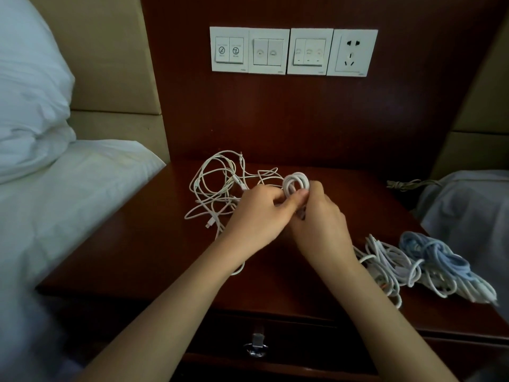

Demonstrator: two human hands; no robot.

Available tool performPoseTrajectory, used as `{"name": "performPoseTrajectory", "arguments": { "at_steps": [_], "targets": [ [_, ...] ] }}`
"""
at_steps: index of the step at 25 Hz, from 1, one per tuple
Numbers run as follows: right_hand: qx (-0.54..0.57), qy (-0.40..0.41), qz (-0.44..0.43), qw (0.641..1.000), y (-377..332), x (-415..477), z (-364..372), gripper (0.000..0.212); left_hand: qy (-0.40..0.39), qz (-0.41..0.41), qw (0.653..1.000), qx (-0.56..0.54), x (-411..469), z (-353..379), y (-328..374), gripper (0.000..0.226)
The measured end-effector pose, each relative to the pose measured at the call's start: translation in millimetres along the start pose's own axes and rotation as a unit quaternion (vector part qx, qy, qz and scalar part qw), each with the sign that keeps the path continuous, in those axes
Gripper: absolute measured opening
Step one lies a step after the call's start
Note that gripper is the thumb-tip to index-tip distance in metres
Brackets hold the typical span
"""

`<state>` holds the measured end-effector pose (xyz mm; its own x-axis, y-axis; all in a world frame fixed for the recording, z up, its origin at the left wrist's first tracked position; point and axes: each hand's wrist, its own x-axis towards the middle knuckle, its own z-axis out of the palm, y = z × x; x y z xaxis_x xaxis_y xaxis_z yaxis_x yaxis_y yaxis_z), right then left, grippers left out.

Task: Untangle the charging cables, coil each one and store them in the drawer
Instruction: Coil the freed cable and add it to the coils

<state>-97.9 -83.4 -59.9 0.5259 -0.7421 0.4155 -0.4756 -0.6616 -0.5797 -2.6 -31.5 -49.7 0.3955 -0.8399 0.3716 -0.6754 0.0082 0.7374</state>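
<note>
A small coil of white cable [295, 183] stands up between my two hands above the middle of the dark wooden nightstand [154, 244]. My left hand [256, 216] pinches the coil from the left and my right hand [319, 216] grips it from the right, fingers curled round its lower part. A loose tangle of thin white cables [217, 188] lies on the nightstand to the left of my hands. At the front right lies a heap of white cables [385, 263] beside light blue cables [432, 252]. The drawer [289, 340] below is closed, with a metal ring pull [257, 347].
A panel of wall switches [271, 51] and a power socket [352, 52] sit on the wooden back wall. A bed with white pillow [27, 86] borders the nightstand on the left. Grey cloth [468, 210] covers something at the right edge, with a dark cord [407, 184] behind it.
</note>
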Motion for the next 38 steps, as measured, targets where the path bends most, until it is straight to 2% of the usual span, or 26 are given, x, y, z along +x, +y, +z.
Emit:
{"name": "performPoseTrajectory", "arguments": {
  "at_steps": [1, 3, 5, 7, 10, 13, 16, 18, 20, 21, 23, 25, 27, 29, 30, 31, 32, 33, 35, 38],
  "targets": [
    [0.034, -0.018, 0.004, 0.999, 0.8, 0.7, 0.9, 0.02, -0.006, 0.0, 1.0, -0.001, 1.9, -0.5, -2.3, 0.047],
    [0.184, -0.089, 0.04, 0.978, 1.6, 3.2, -2.1, 0.025, -0.021, 0.003, 1.0, 0.008, 5.5, -5.7, -7.1, 0.045],
    [0.354, -0.162, 0.088, 0.917, 5.4, 6.9, -10.5, 0.029, -0.047, 0.002, 0.999, -0.01, 9.2, -12.4, -15.0, 0.047],
    [0.468, -0.205, 0.116, 0.852, 11.7, 10.4, -19.2, 0.036, -0.092, 0.006, 0.993, -0.066, 8.8, -20.0, -16.9, 0.04],
    [0.53, -0.272, 0.094, 0.798, 18.1, 9.5, -20.9, 0.055, -0.144, 0.023, 0.979, -0.146, 3.3, -20.5, -11.9, 0.027],
    [0.53, -0.315, 0.083, 0.783, 17.3, 6.3, -18.8, 0.06, -0.14, 0.012, 0.981, -0.132, 1.0, -18.4, -10.5, 0.03],
    [0.487, -0.347, 0.015, 0.801, 17.6, 5.7, -17.4, 0.041, -0.122, 0.02, 0.99, -0.063, 2.4, -23.3, -16.0, 0.039],
    [0.481, -0.337, 0.01, 0.809, 15.3, 6.9, -17.0, 0.035, -0.105, 0.036, 0.993, -0.037, 3.2, -22.0, -15.7, 0.054],
    [0.515, -0.303, 0.013, 0.802, 14.2, 8.5, -18.7, 0.032, -0.109, 0.031, 0.988, -0.101, 4.1, -22.4, -13.7, 0.058],
    [0.55, -0.283, 0.019, 0.786, 12.6, 8.2, -21.0, 0.032, -0.126, 0.011, 0.98, -0.156, 4.4, -23.8, -13.4, 0.056],
    [0.6, -0.248, 0.032, 0.76, 10.4, 7.1, -23.8, 0.034, -0.163, -0.02, 0.957, -0.239, 3.7, -29.3, -13.0, 0.045],
    [0.598, -0.221, 0.05, 0.769, 9.3, 6.7, -22.9, 0.028, -0.159, -0.02, 0.962, -0.222, 3.6, -30.7, -14.0, 0.022],
    [0.571, -0.201, 0.072, 0.793, 7.4, 7.5, -20.4, 0.015, -0.13, -0.025, 0.976, -0.17, 5.1, -28.0, -14.5, 0.023],
    [0.537, -0.178, 0.091, 0.819, 6.9, 8.1, -16.9, 0.017, -0.106, -0.035, 0.982, -0.15, 5.4, -25.7, -14.6, 0.025],
    [0.497, -0.154, 0.085, 0.85, 7.9, 7.3, -14.7, 0.017, -0.106, -0.047, 0.981, -0.154, 4.7, -23.7, -14.3, 0.025],
    [0.424, -0.118, 0.064, 0.896, 9.3, 5.7, -12.5, 0.018, -0.115, -0.064, 0.979, -0.158, 3.0, -21.8, -12.6, 0.025],
    [0.329, -0.079, 0.034, 0.94, 11.1, 3.8, -9.8, 0.019, -0.128, -0.074, 0.976, -0.158, 1.1, -19.1, -10.7, 0.025],
    [0.243, -0.047, 0.004, 0.969, 11.1, 1.7, -7.2, 0.021, -0.136, -0.072, 0.978, -0.144, 0.0, -15.8, -9.5, 0.026],
    [0.13, -0.008, -0.025, 0.991, 8.3, 1.0, -2.4, 0.022, -0.11, -0.017, 0.99, -0.087, 0.9, -8.8, -8.9, 0.04],
    [0.069, 0.039, -0.019, 0.997, 2.9, 1.8, -1.1, 0.022, -0.033, 0.041, 0.997, -0.055, 2.0, -2.0, -8.0, 0.055]
  ]
}}
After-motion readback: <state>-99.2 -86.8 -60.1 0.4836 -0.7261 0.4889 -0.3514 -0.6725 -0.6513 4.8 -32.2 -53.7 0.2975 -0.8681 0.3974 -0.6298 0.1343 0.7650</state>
